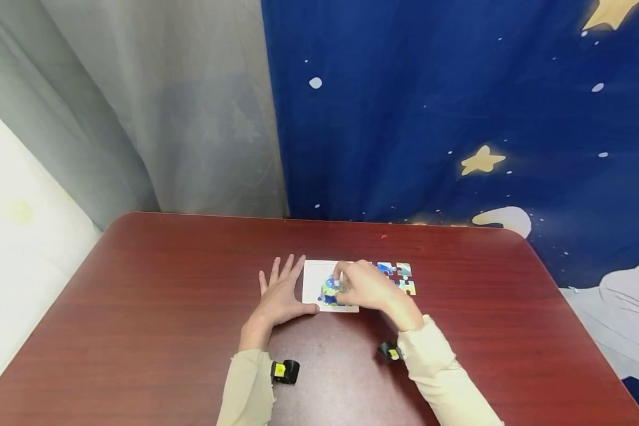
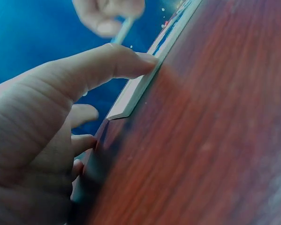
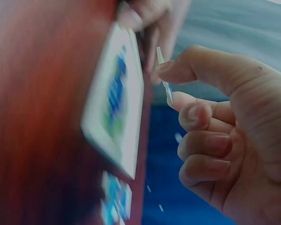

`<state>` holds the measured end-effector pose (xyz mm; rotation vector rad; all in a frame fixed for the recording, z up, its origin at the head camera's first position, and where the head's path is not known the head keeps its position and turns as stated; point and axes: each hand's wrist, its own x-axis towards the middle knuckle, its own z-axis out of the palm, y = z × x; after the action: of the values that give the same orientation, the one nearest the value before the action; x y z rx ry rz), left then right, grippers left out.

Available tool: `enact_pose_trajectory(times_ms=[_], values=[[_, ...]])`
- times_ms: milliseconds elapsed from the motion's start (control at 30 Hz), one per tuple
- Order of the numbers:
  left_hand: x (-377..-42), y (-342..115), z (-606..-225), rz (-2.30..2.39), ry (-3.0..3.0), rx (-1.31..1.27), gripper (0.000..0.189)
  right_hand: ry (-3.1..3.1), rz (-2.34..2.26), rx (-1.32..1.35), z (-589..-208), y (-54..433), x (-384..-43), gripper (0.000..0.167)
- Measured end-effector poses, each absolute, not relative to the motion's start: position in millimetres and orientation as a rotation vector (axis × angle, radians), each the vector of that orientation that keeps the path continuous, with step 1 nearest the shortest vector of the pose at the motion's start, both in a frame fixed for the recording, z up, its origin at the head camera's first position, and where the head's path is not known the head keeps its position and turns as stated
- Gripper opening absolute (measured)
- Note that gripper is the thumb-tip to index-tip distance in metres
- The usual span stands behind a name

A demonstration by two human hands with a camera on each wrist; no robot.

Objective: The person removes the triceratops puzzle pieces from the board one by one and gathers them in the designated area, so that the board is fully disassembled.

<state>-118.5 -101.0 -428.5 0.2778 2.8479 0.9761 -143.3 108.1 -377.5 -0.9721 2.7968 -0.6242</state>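
A white puzzle board lies on the table, partly filled with a blue and green picture. My left hand rests at its left side, fingers spread and fairly straight, the thumb touching the board's near edge. Above the board, my right hand pinches a thin puzzle piece between thumb and index finger, its other fingers curled in. That piece is tilted on edge and apart from the board. In the head view the right hand hides part of the board.
Several loose puzzle pieces lie just right of the board, some behind my right hand. The reddish-brown table ends at a curtain at the back. A black wrist device is by my left sleeve.
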Motion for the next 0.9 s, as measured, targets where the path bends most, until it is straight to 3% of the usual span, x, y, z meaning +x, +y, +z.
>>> enact_pose_trajectory(times_ms=[333,900], values=[[-113.6,-102.4,-427.7,0.959,2.849,0.309,0.099,2.867,-0.627,-0.839,-376.3,169.4,-130.4,0.024],[-99.1,-105.1,-424.9,0.976,2.831,0.315,0.098,2.719,-0.834,-0.777,-402.1,184.9,-116.3,0.023]])
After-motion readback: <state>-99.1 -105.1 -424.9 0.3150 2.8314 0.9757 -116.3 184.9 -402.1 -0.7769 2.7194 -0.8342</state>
